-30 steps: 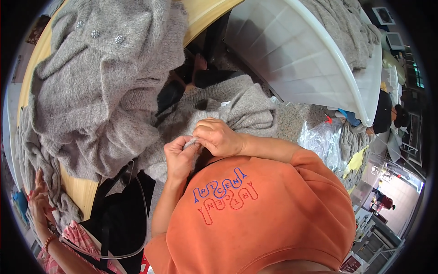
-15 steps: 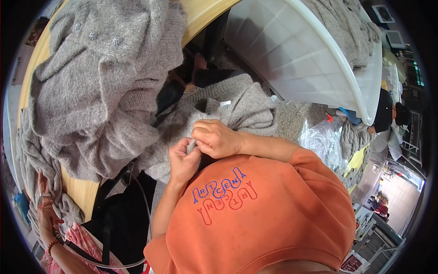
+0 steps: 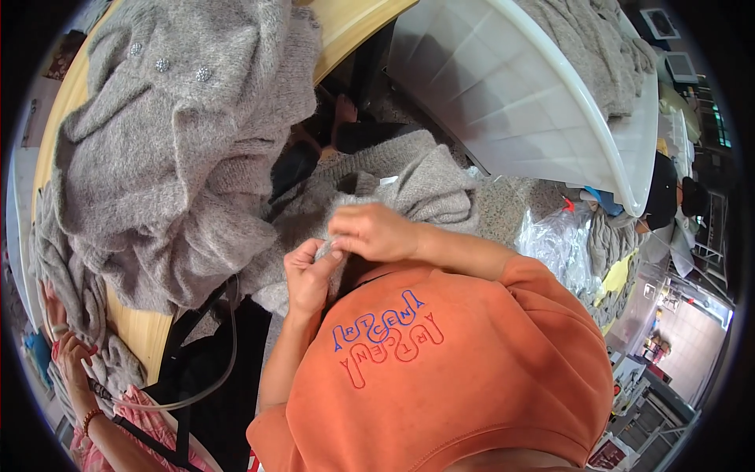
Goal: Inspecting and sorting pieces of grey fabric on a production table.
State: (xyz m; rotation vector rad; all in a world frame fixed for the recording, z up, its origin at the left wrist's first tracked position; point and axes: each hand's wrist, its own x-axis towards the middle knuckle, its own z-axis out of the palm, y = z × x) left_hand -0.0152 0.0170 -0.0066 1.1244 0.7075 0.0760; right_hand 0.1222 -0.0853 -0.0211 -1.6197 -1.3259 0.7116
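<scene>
A grey knitted garment (image 3: 425,185) lies bunched over my lap, with a small white label showing among its folds. My left hand (image 3: 308,275) pinches a bit of this knit between thumb and fingers. Beside it, almost touching, my right hand (image 3: 373,233) has its fingers curled down onto the same spot of fabric. Its fingertips are partly hidden, and I cannot see any tool in either hand.
On the wooden table (image 3: 358,27) at left lies a heap of grey knitwear (image 3: 173,157) with shiny buttons. A co-worker's hand (image 3: 72,358) with something red is at the far left. A large white plastic bin (image 3: 503,86) holding knitwear stands right; clear plastic bags (image 3: 554,240) lie below.
My left hand has shifted slightly left and my right hand slightly up, the knit still between them. The co-worker's hand has moved up and left along the fabric.
</scene>
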